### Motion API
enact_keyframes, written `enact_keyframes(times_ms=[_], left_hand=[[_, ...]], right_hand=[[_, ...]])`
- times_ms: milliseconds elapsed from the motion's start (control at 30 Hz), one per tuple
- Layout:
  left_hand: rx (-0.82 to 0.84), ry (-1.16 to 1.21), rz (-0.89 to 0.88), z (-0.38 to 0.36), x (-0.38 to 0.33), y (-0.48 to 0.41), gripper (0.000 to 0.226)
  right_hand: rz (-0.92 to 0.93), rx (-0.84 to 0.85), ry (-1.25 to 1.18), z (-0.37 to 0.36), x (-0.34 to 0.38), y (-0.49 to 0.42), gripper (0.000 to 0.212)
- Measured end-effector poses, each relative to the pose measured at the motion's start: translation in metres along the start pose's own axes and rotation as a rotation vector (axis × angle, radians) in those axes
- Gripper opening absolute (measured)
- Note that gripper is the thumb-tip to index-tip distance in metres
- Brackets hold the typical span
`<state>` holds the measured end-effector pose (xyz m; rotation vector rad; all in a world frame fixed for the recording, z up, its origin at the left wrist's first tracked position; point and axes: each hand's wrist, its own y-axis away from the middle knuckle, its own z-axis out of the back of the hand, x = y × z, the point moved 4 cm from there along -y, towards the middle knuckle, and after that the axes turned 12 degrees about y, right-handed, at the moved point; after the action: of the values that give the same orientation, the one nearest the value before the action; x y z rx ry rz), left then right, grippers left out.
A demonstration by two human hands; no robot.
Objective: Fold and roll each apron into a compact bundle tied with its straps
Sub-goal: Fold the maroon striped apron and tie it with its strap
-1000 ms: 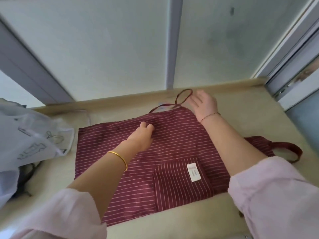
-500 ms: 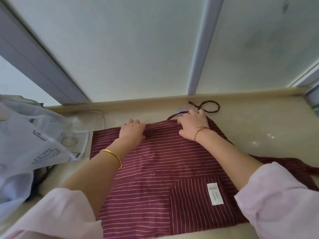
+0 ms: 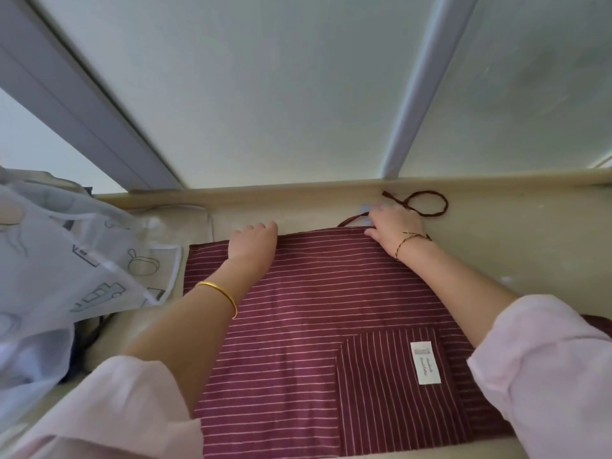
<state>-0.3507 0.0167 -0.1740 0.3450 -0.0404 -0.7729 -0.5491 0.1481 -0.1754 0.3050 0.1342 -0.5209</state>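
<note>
"Apron [image 3: 314,309] first. Where does it lie?"

"Spread flat on the beige counter [image 3: 516,236], dark red with thin pale stripes. It runs from the near edge of the view to just short of the far ledge. A pocket [image 3: 381,399] with a white label [image 3: 425,362] sits at its near right."

"And the left hand [image 3: 253,241]?"

"On the far hem, left of the middle. Its fingers bend down over that hem. I cannot tell whether they grip the cloth or only press it. A gold bangle [image 3: 220,294] rings the forearm, which lies across the stripes."

"The right hand [image 3: 394,226]?"

"At the far right corner of the hem. The thumb touches the hem and the fingers reach past it, over a thin strap [image 3: 429,203]. Beyond the hand the strap curls into a loop on the counter. Whether anything is pinched there I cannot tell. A thin cord bracelet [image 3: 409,241] is on that wrist."

"So both hands sit at the far side?"

"Yes, well apart along the same hem, with most of the apron nearer than they are."

"Anything else?"

"A pale printed cloth [image 3: 66,260] is heaped at the left, just beside the apron's far left corner."
</note>
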Motion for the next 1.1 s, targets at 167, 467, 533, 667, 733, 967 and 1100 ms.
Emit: enact_keyframes(times_ms=[167,467,533,667,733,967,1100], left_hand=[[-0.120,-0.045,0.012,-0.004,-0.013,0.003,0.038],[-0.107,-0.148,0.022,0.000,-0.007,0.008,0.037],[-0.163,-0.181,0.007,0.008,-0.016,0.011,0.041],[-0.165,0.058,-0.368,0.006,-0.084,0.015,0.040],[-0.066,0.104,-0.533,-0.004,-0.122,0.017,0.036],[0.118,0.038,-0.461,-0.021,-0.161,-0.001,0.078],[0.200,-0.031,-0.349,-0.021,-0.177,-0.008,0.091]], right_hand=[[-0.062,-0.075,0.007,-0.002,-0.001,0.004,0.039],[-0.018,-0.221,-0.035,0.006,-0.004,0.021,0.029],[-0.168,-0.398,-0.190,0.013,-0.023,0.041,0.030],[-0.339,-0.389,-0.350,-0.004,-0.043,0.088,0.045],[-0.322,-0.248,-0.239,-0.019,-0.036,0.098,0.047],[-0.391,-0.041,-0.323,-0.033,-0.056,0.068,0.025],[-0.457,0.087,-0.302,-0.036,-0.071,0.060,0.030]])
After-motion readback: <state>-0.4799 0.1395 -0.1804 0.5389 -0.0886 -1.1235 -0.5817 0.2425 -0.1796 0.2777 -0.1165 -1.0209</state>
